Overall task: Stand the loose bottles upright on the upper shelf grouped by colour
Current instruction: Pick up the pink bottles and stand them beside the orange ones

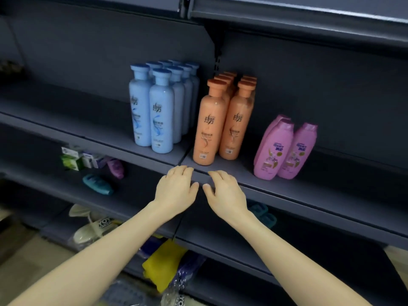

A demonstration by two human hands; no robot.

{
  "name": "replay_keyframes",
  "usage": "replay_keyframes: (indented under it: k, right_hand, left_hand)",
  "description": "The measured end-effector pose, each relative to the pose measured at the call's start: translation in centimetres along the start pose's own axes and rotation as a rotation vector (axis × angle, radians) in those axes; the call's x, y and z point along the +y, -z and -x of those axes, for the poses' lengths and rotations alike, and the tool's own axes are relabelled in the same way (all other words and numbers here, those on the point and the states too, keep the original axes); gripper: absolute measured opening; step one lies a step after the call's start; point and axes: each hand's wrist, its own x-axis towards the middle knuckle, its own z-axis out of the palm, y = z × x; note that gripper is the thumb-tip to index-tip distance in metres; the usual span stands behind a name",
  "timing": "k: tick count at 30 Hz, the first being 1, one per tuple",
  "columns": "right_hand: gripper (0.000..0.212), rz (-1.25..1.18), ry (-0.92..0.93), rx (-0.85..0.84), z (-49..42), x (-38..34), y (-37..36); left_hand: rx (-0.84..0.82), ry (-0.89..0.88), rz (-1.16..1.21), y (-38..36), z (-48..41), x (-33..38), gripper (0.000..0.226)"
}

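Left hand (176, 186) and right hand (225, 191) touch the grey upper shelf (331, 186), bent fingers empty. Teal plastic bottle (98, 184) below looks light, slippery; grab its middle.

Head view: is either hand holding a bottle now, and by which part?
Nothing is held. The left hand and right hand are both empty, fingers loosely curled at the front edge of the upper shelf.

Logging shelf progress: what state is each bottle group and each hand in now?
Blue bottles: upright, grouped
Orange bottles: upright, grouped
Pink bottles: upright, grouped
Purple bottle: lying, lower shelf
Teal bottle: lying, lower shelf
Left hand: open, empty
Right hand: open, empty
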Motion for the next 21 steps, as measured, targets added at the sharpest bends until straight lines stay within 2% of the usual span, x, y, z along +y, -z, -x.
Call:
replay_keyframes:
  k: [10, 21]
  right_hand:
    - [0.046, -0.035, 0.244, -0.112, -1.0, -6.4, -4.5]
    - [0.044, -0.049, 0.358, -0.292, -2.7, -12.7, -9.5]
  left_hand:
    - [0.034, 0.241, -0.063, 1.6, 4.6, -7.2, 0.048]
    - [-0.002, 0.46, -0.096, 1.9, 8.2, -14.3, 0.047]
